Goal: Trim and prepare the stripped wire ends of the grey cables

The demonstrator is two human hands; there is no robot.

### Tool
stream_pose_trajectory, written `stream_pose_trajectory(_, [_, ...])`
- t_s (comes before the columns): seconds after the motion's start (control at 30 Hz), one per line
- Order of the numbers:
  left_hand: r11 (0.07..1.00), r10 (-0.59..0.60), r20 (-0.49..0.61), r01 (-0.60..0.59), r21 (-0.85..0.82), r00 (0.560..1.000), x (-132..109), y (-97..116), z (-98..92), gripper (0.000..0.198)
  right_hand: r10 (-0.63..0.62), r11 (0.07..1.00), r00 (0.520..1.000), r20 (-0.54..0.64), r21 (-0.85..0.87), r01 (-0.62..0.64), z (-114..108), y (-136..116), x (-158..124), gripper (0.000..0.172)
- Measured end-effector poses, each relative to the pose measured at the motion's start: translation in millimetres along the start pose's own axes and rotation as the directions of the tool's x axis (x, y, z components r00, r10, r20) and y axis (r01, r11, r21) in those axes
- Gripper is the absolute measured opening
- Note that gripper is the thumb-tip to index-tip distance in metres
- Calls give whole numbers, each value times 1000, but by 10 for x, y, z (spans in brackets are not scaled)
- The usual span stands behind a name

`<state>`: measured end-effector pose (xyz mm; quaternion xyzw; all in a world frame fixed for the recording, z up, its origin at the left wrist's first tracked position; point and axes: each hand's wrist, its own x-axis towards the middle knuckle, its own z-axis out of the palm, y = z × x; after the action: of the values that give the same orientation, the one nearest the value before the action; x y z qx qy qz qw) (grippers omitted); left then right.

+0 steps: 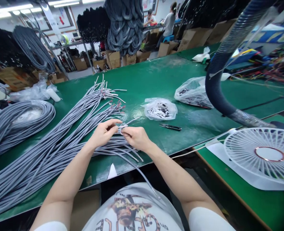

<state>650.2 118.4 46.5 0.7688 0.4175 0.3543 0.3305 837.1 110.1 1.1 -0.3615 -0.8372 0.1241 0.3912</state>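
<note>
My left hand (103, 133) and my right hand (136, 138) meet over the green work mat (156, 80), fingers pinching at a cable end. Between them shows a small loop of thin pale wire (122, 127), partly hidden by my fingers. A long bundle of grey sheathed cables (60, 138) fans out under and to the left of my hands, with stripped ends (110, 99) splayed toward the far side. Another grey cable (137, 168) trails from the bundle toward my chest. A coil of the same cable (21, 117) lies at the left.
Small black-handled snips (170, 127) lie right of my hands, beyond them a clear bag of small black and white parts (159, 109) and a fuller bag (193, 93). A ribbed dark hose (216, 77) arcs down at the right. A white fan (259, 154) lies on the lower right bench. Co-workers sit far back among cardboard boxes.
</note>
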Motion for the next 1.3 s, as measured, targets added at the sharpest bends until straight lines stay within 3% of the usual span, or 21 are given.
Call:
stream_pose_trajectory(0.13, [989,-46,-19,43,-144,999,55,77,-107,27,149,967,986,-74,221,-130,-149,-8,65,15])
stream_pose_trajectory(0.2, [983,-43,-4,42,-180,999,34,99,-117,32,280,902,950,-136,377,-212,-258,-23,104,18])
stream_pose_trajectory(0.27, [981,-29,36,35,-193,999,-5,115,-103,38,358,826,928,-100,498,-265,-370,-42,162,25])
stream_pose_trajectory(0.37, [982,3,78,11,-186,997,-64,143,-77,44,301,752,938,172,562,-344,-487,-62,277,30])
stream_pose_trajectory(0.47, [985,40,89,-24,-173,995,-101,171,-85,47,156,682,852,500,569,-459,-489,-58,384,33])
stream_pose_trajectory(0.53, [981,56,92,-38,-191,994,-112,178,-110,46,67,577,787,613,620,-531,-426,-49,433,35])
stream_pose_trajectory(0.6, [967,56,82,-34,-253,995,-107,171,-140,45,12,435,771,636,691,-577,-325,-50,464,36])
stream_pose_trajectory(0.7, [901,6,40,12,-433,999,-68,142,-186,41,26,282,822,569,785,-552,-140,-96,495,36])
stream_pose_trajectory(0.77, [815,-90,37,95,-572,995,-25,121,-215,38,103,270,880,464,838,-474,-25,-150,517,34])
stream_pose_trajectory(0.87, [649,-263,96,250,-719,960,43,101,-247,35,217,402,939,268,852,-336,82,-212,555,30])
stream_pose_trajectory(0.97, [563,-337,116,299,-770,934,91,93,-250,37,239,593,967,94,774,-221,88,-192,575,30])
stream_pose_trajectory(1.03, [577,-346,75,275,-769,935,105,89,-232,40,268,612,962,45,764,-206,56,-146,572,29])
stream_pose_trajectory(1.2, [743,-270,-109,135,-656,957,93,83,-123,44,364,473,923,122,830,-296,12,-119,598,54])
stream_pose_trajectory(1.3, [837,-184,-162,68,-543,970,79,85,-62,43,425,488,898,113,807,-333,46,-173,653,42])
